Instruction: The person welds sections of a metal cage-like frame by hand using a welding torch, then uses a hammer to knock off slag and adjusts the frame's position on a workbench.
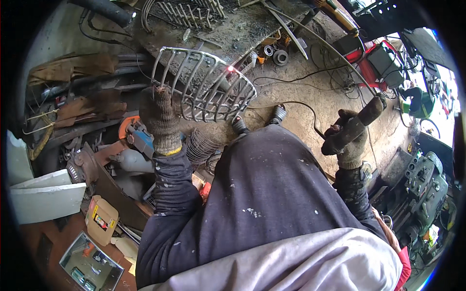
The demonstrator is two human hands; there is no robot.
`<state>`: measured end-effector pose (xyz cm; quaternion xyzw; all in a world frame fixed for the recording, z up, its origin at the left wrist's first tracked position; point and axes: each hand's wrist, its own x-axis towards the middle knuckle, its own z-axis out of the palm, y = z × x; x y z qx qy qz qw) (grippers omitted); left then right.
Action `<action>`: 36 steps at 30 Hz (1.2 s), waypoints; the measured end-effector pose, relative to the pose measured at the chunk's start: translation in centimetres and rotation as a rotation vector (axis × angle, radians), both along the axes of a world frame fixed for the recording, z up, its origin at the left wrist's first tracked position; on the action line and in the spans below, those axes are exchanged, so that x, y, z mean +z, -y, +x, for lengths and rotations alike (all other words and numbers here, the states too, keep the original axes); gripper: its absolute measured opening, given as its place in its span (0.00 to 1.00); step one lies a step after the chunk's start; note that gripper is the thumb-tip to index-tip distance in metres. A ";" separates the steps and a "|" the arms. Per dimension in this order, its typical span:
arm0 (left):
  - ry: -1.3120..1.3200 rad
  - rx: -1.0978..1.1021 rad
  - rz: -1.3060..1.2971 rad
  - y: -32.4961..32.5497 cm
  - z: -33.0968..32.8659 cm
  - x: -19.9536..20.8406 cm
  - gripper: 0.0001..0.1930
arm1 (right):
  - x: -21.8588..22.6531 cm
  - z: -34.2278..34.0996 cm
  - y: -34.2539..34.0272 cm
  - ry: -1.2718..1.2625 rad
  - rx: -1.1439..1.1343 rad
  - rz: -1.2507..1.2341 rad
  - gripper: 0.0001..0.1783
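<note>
Basket [199, 88] of curved metal ribs in knit-gloved left hand [161, 115]

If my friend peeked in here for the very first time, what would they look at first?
Probably the tiny, glowing pinkish-red spot on the upper rim of the silvery, basket-shaped grille of metal bars, near the top middle. Next, perhaps, the two hands in grey-brown knitted gloves: the left hand at the grille's left end, and the right hand, over on the right, gripping a dark, tube-shaped handle.
</note>
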<state>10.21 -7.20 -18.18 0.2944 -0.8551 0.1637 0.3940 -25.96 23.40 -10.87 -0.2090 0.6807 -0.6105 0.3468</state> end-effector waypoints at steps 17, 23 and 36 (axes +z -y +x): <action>-0.369 0.383 1.121 -2.8 -5.5 2.5 0.35 | -2.4 -0.9 -1.3 -0.220 0.132 0.241 0.25; -0.330 0.448 1.226 -2.7 -6.0 0.4 0.33 | -3.1 -0.7 -1.2 -0.239 0.216 0.223 0.25; -0.265 0.520 1.239 -2.1 -6.3 -0.6 0.39 | -4.0 -0.7 -0.9 -0.180 0.293 0.189 0.25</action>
